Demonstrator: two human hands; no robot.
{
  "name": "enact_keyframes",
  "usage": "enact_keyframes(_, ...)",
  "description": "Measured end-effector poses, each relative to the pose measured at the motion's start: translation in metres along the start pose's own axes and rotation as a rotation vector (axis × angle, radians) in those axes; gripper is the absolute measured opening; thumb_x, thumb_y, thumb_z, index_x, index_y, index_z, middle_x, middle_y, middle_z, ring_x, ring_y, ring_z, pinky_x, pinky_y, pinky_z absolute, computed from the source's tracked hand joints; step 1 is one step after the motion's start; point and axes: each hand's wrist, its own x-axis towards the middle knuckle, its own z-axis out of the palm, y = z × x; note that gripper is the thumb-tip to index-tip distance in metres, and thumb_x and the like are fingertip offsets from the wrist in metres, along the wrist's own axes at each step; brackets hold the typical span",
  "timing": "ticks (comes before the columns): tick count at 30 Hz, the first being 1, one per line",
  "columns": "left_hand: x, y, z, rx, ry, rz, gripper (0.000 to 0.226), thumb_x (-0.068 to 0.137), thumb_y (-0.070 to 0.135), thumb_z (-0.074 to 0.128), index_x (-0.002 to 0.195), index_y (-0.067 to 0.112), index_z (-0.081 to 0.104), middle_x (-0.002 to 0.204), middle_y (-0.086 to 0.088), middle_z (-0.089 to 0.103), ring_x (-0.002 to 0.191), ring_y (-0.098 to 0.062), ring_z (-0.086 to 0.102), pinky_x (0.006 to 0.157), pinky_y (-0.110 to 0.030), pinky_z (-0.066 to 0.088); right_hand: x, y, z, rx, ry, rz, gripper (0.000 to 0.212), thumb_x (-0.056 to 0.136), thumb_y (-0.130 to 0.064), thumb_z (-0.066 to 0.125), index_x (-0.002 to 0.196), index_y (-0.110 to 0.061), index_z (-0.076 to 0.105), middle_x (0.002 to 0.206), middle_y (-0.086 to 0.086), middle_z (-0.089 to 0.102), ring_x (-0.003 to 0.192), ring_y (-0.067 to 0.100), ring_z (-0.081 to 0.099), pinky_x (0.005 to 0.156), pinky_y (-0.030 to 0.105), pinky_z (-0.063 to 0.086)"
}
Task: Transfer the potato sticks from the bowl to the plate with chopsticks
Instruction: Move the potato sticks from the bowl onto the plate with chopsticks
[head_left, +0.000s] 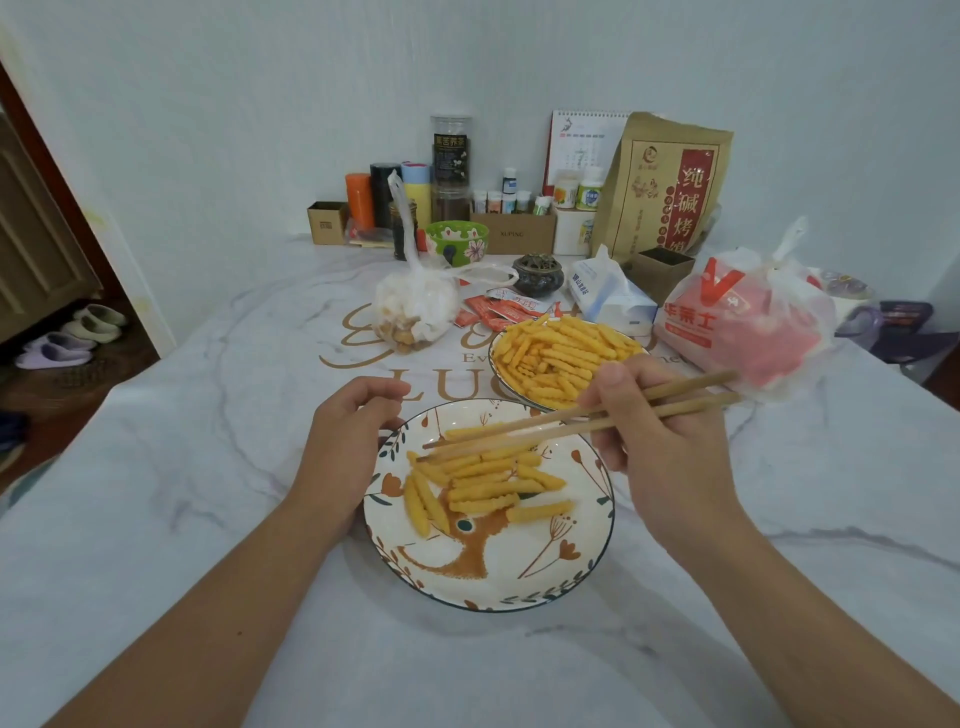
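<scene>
The biggest risk is a stick slipping onto the table (208, 519) on the carry from the far-right bowl (500, 340), if the pinch is loose. The near plate (519, 587) could also slide. The bowl is heaped with potato sticks (561, 358); the plate holds about 15. The right hand (660, 447) grips 2 chopsticks (519, 434), tips over the plate, apparently empty. The left hand (348, 441), loosely curled, rests at the plate's left rim.

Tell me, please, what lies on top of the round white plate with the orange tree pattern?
A loose pile of yellow crinkle-cut potato sticks lies on the plate, chopstick tips over them. The pattern beneath them is covered.
</scene>
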Motion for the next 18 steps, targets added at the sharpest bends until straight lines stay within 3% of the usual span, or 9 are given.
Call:
enact_keyframes(3, 0.001, 0.0, 0.0, 0.0, -0.001, 0.0, 0.026, 0.096, 0.007, 0.054, 0.096, 0.019, 0.077, 0.089, -0.01, 0.07, 0.076, -0.024, 0.068, 0.073, -0.04, 0.057, -0.002, 0.002, 0.0, 0.025, -0.084, 0.022, 0.031, 0.093, -0.032, 0.056, 0.069, -0.015, 0.067, 0.054, -0.008, 0.054, 0.047, 0.006, 0.048, 0.044, 0.015, 0.035)
enact_keyframes(7, 0.0, -0.001, 0.001, -0.007, 0.0, 0.003, 0.026, 0.097, 0.006, 0.054, 0.096, 0.018, 0.076, 0.088, -0.008, 0.071, 0.077, -0.025, 0.068, 0.075, -0.041, 0.057, -0.005, 0.004, 0.005, -0.056, -0.173, 0.033, 0.033, 0.093, -0.032, 0.054, 0.071, -0.009, 0.066, 0.053, -0.008, 0.052, 0.048, 0.003, 0.048, 0.047, 0.012, 0.036)
enact_keyframes(10, 0.001, -0.001, 0.001, -0.004, 0.004, 0.001, 0.026, 0.097, 0.006, 0.054, 0.096, 0.019, 0.077, 0.088, -0.009, 0.07, 0.077, -0.025, 0.068, 0.076, -0.041, 0.057, 0.002, 0.004, -0.003, 0.0, -0.078, 0.047, 0.035, 0.092, -0.035, 0.055, 0.071, -0.009, 0.066, 0.052, -0.005, 0.051, 0.046, 0.006, 0.045, 0.044, 0.014, 0.034)
enact_keyframes(14, 0.001, -0.001, 0.001, -0.003, -0.004, 0.003, 0.028, 0.095, 0.007, 0.055, 0.091, 0.022, 0.078, 0.084, -0.008, 0.07, 0.075, -0.026, 0.067, 0.074, -0.041, 0.055, 0.018, 0.011, -0.024, 0.064, 0.193, 0.023, 0.038, 0.102, -0.032, 0.054, 0.071, -0.015, 0.068, 0.053, 0.002, 0.049, 0.045, 0.014, 0.041, 0.041, 0.021, 0.031)
enact_keyframes(18, 0.001, -0.002, 0.0, 0.011, -0.004, 0.015, 0.028, 0.095, 0.008, 0.056, 0.09, 0.025, 0.078, 0.086, -0.006, 0.071, 0.076, -0.026, 0.069, 0.076, -0.042, 0.056, 0.027, 0.024, -0.041, -0.134, 0.367, -0.035, 0.038, 0.106, -0.035, 0.05, 0.078, -0.017, 0.069, 0.056, -0.007, 0.055, 0.051, 0.01, 0.049, 0.047, 0.02, 0.039)
